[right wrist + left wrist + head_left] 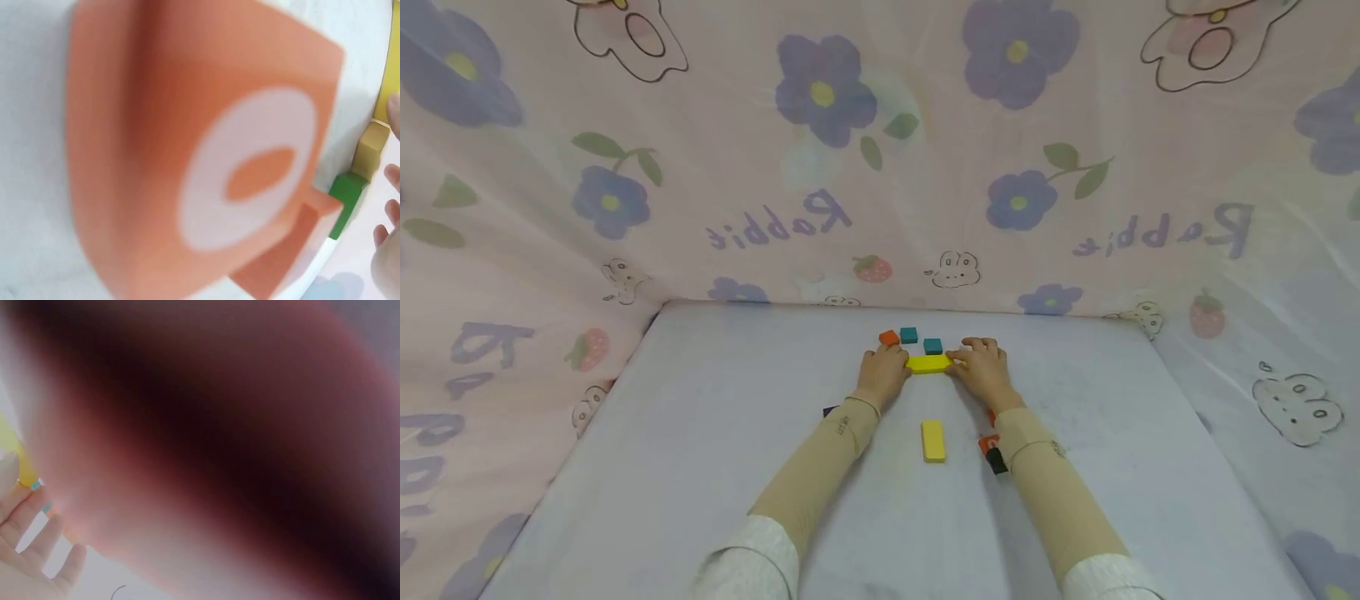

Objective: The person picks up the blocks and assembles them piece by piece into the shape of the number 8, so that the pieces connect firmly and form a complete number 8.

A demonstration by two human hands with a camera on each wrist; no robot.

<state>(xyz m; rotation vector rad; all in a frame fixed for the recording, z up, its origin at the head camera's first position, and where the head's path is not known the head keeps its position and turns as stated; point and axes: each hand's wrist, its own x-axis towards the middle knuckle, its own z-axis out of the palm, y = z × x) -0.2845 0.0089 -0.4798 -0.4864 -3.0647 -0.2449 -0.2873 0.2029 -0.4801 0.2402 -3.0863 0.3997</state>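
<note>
Bar (928,364), yellow, lies across between my two hands, and its ends are what I grasp. My left hand (882,373) pinches the left end, and my right hand (981,371) has its fingertips on the right end, seemingly a pinch also. I judge that I take it by both ends because one end alone would let a long piece turn; whether it rests on the table (737,467) or is slightly lifted, I cannot tell. Just behind the bar is one teal block (932,346), with a second teal block (909,335) and an orange block (889,337) further to the left. Near the bar's right end, my right wrist view shows a tan block (370,150) and then a green block (347,200); if the tan one touches the bar, I cannot say. Nearer to me than the bar lies the other bar (933,442), pointing lengthwise to me, apart, so probably it does not disturb my fingers. To the bar's near right, a black block (997,462) touches a red block (987,442), beside my sleeve.
</note>
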